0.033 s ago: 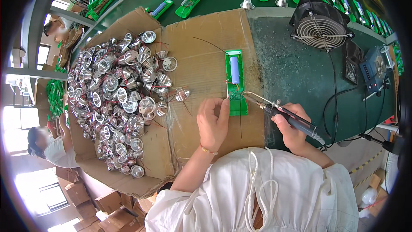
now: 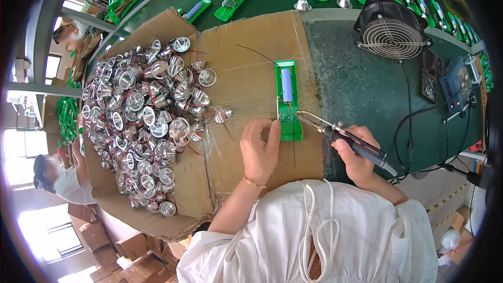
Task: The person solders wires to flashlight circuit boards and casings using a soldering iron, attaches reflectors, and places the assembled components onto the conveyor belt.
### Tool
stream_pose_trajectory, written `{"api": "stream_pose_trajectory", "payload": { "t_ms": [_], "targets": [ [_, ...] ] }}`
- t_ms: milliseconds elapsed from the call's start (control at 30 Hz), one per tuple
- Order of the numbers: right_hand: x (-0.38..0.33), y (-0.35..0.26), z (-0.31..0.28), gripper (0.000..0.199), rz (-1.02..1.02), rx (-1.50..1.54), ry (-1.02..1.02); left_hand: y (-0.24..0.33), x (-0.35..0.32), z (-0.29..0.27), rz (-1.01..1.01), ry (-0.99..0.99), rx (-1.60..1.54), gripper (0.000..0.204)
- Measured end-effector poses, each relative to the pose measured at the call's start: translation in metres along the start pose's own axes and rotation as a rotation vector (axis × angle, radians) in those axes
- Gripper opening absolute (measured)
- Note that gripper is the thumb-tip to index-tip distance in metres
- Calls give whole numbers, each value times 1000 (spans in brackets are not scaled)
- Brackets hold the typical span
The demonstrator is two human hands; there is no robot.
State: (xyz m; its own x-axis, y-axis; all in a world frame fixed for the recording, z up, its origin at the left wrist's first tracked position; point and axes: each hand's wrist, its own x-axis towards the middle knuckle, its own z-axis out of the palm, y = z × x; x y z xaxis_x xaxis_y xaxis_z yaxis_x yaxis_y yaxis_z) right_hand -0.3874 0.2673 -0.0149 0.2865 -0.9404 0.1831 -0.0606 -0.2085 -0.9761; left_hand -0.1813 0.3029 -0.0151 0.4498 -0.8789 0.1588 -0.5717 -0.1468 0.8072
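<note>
A green plastic lamp housing (image 2: 293,135) lies lengthwise before me on flattened cardboard. It holds a purple cylindrical battery (image 2: 286,85) and, nearer me, a small circuit board (image 2: 286,116) with thin wires. At the housing's left edge rests my left hand (image 2: 260,147), its fingers curled and thumb tip beside the board; whatever it pinches is hidden. My right hand (image 2: 357,153) is closed round a soldering iron (image 2: 361,149) with a thin metal tube alongside. The iron's tip reaches the right side of the board. A dark wire runs from the housing toward me.
Many shiny reflector cups (image 2: 149,117) fill an open cardboard box (image 2: 196,199) at left. A black fan with a wire guard (image 2: 395,39) and a blue soldering station (image 2: 458,86) stand right. Similar green housings (image 2: 236,2) line the far side. Two people work at left.
</note>
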Motion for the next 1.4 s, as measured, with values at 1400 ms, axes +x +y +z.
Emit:
{"api": "stream_pose_trajectory", "payload": {
  "t_ms": [1400],
  "targets": [
    [0,0,10,18,53,107,90,-5,-5,2,58,72,4,12]
  ]
}}
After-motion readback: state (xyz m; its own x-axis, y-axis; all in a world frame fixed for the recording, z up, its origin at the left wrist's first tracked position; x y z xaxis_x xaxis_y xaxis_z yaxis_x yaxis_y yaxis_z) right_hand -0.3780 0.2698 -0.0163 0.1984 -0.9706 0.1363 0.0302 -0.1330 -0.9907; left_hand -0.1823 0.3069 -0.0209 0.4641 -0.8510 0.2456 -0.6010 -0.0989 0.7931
